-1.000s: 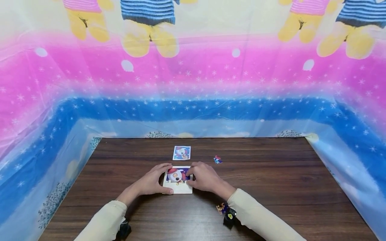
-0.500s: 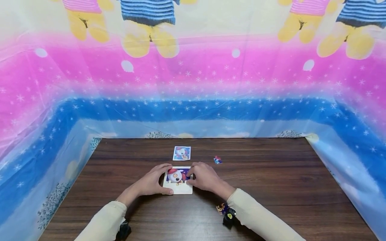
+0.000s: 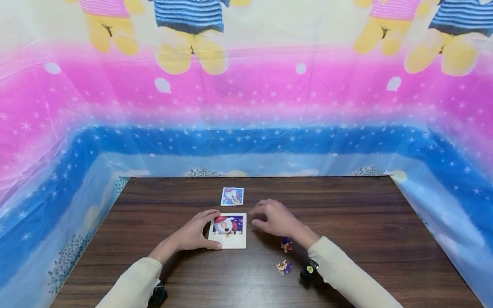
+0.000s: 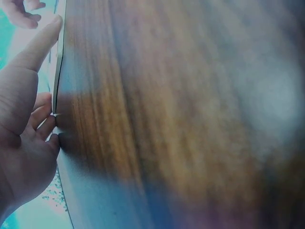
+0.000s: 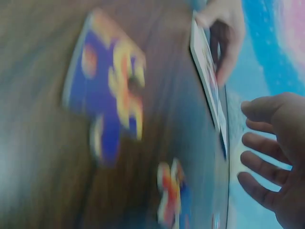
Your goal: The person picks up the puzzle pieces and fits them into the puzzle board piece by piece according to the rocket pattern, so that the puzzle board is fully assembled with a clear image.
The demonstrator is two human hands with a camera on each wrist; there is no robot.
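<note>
My left hand (image 3: 194, 231) grips the left side of a white-framed jigsaw puzzle board (image 3: 233, 242), thumb on the near corner and fingers on the far one. Joined pieces with a white round character on purple fill the board's upper part; its lower part is pale and bare. Just right of the board, my right hand (image 3: 274, 218) hovers with loosely bent fingers and nothing in them, as the right wrist view also shows. Below its wrist lie a purple-and-orange puzzle piece (image 3: 285, 268) and another puzzle piece (image 3: 286, 244). A red bit shows behind the right hand, mostly hidden.
Behind the board lies a picture card (image 3: 232, 196) printed with a similar character. Everything sits on a dark wooden table (image 3: 346, 214). A printed cloth (image 3: 246, 141) in pink and blue hangs around its back and sides.
My right hand has let go of the board's right edge and moved off to the right. A puzzle piece shows beneath its forearm now. My left hand stays put.
</note>
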